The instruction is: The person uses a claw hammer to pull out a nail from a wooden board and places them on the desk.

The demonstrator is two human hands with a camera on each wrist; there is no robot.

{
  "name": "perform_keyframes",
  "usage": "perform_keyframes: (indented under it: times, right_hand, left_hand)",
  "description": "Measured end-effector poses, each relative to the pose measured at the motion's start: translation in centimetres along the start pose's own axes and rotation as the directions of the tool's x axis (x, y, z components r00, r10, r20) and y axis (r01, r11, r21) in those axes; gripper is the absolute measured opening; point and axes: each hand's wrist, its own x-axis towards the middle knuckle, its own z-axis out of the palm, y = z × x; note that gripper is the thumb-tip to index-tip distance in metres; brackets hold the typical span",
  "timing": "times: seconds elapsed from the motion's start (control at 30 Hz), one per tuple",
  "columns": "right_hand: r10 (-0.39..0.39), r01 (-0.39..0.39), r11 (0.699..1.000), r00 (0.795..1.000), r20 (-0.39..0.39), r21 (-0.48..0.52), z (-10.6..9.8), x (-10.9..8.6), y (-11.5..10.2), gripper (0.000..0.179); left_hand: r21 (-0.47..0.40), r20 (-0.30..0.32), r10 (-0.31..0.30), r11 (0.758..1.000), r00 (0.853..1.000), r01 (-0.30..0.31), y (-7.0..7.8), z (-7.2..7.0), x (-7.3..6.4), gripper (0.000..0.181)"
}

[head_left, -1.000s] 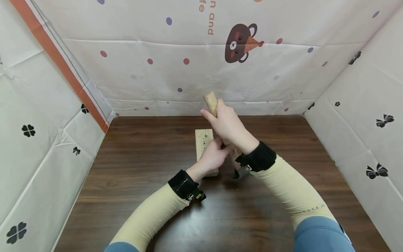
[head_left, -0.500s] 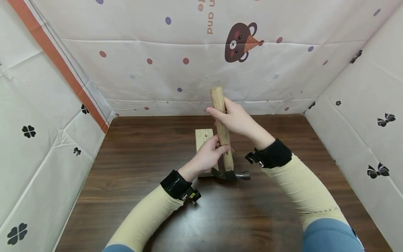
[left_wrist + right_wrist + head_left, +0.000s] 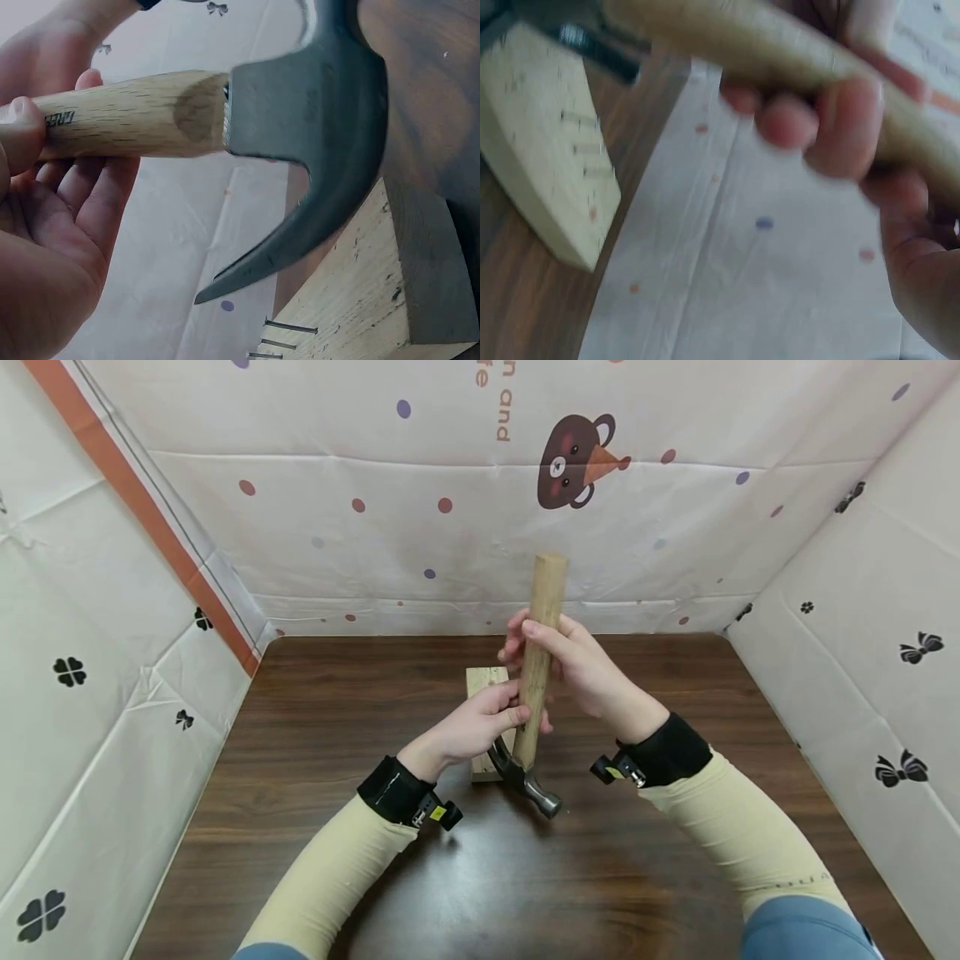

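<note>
**A:** Where is the hammer?

**B:** I see the hammer (image 3: 537, 677) held nearly upright above a dark wooden table (image 3: 315, 760), handle up, metal head down. Its head hangs just over the near end of a pale wood block (image 3: 483, 681). From the left wrist view, the claw sits beside thin nails (image 3: 289, 328) sticking out of that block.

**A:** And the hands?

**B:** My right hand (image 3: 581, 672) has its fingers curled around the upper handle. My left hand (image 3: 468, 731) pinches the lower handle, thumb on the wood, fingers loosely bent behind it. Spotted white sheeting (image 3: 450, 485) walls the table in.
</note>
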Motion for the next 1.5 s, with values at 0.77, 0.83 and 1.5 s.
perform_keyframes:
  times: [0.77, 0.83, 1.5]
  right_hand:
    - [-0.053, 0.068, 0.984, 0.994, -0.091, 0.168, 2.8, -0.2, 1.5, 0.029]
    - [-0.048, 0.065, 0.981, 0.994, -0.095, 0.183, 2.8, -0.2, 1.5, 0.030]
    - [0.084, -0.073, 0.996, 0.941, -0.327, 0.046, 2.7, 3.8, 1.5, 0.042]
  left_hand:
    - [-0.025, 0.053, -0.076, 0.997, 0.996, 0.078, -0.3, 0.4, -0.1, 0.034]
    - [-0.008, 0.043, -0.087, 0.996, 0.995, 0.087, -0.4, 0.3, -0.1, 0.035]
    - [0.694, -0.301, -0.094, 0.661, 0.949, 0.286, -8.6, -9.0, 2.1, 0.053]
